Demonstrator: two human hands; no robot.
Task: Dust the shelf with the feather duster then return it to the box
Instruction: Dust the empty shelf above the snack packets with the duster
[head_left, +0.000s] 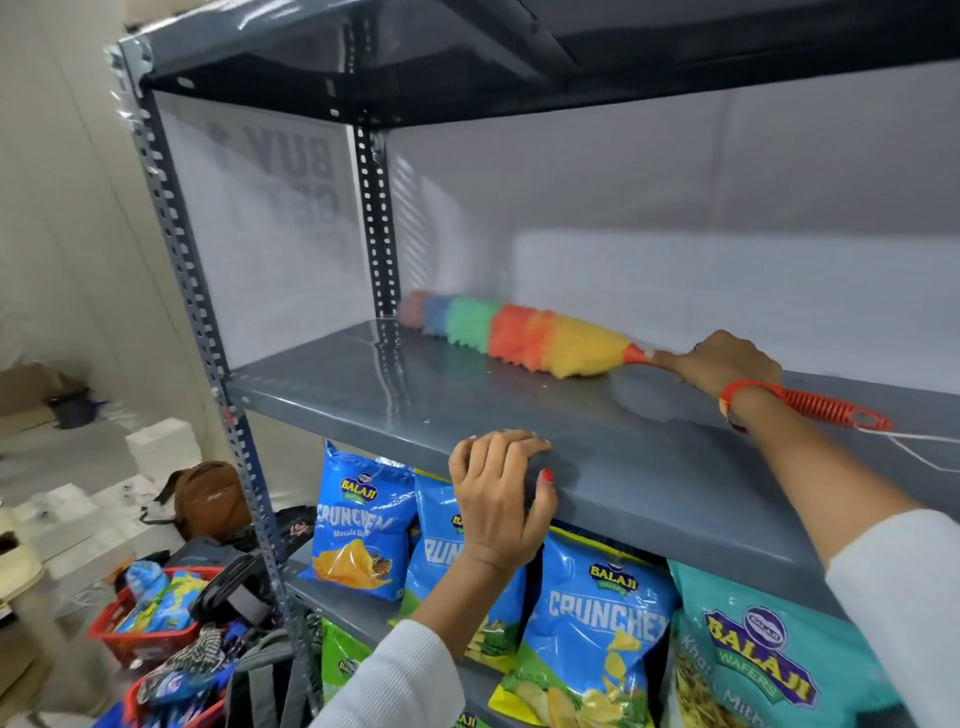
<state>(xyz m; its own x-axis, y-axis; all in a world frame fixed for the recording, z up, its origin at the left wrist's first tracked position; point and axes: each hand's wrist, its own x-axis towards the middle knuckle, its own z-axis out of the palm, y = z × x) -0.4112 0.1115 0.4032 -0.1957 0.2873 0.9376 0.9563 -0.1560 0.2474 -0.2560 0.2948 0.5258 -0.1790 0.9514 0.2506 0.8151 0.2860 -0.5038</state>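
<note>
A rainbow feather duster lies along the grey metal shelf, its fluffy head reaching toward the back left corner post. My right hand is shut on its red handle, whose ribbed end sticks out past my wrist on the right. The duster's far tip is blurred. My left hand grips the shelf's front edge, thumb below and fingers on top. No box is in view.
Blue and teal snack bags fill the shelf below. A perforated upright post stands at the left front. On the floor to the left lie red baskets, backpacks and white blocks. Another shelf board hangs overhead.
</note>
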